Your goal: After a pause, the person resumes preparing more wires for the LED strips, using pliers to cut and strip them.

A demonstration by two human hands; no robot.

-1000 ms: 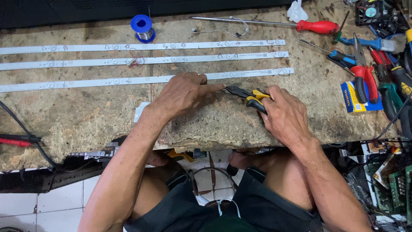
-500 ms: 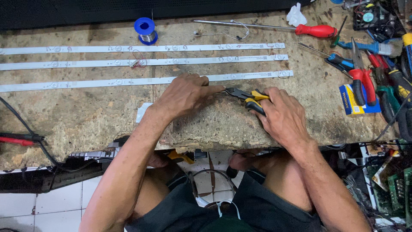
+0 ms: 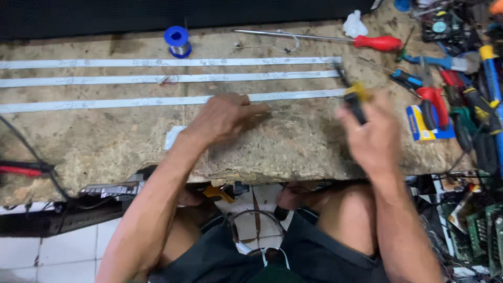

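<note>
My left hand (image 3: 225, 118) rests on the worn stone bench, fingers pressing on the nearest of three long white strips (image 3: 120, 101) that run left to right. My right hand (image 3: 372, 136) is blurred and raised over the bench's right part, closed around yellow-and-black pliers (image 3: 353, 97) whose tip points away from me toward the strips' right ends. The middle strip (image 3: 105, 80) and the far strip (image 3: 105, 63) lie untouched.
A blue solder spool (image 3: 178, 42) stands behind the strips. A red-handled screwdriver (image 3: 367, 42) lies at the back right. Several pliers, cutters and a blue-yellow box (image 3: 422, 123) crowd the right edge. A red-tipped probe (image 3: 21, 170) lies at the left.
My right hand has swung right and away from the left hand, carrying the pliers toward the strips' right ends. The left hand stays on the near strip. The view shifted slightly.
</note>
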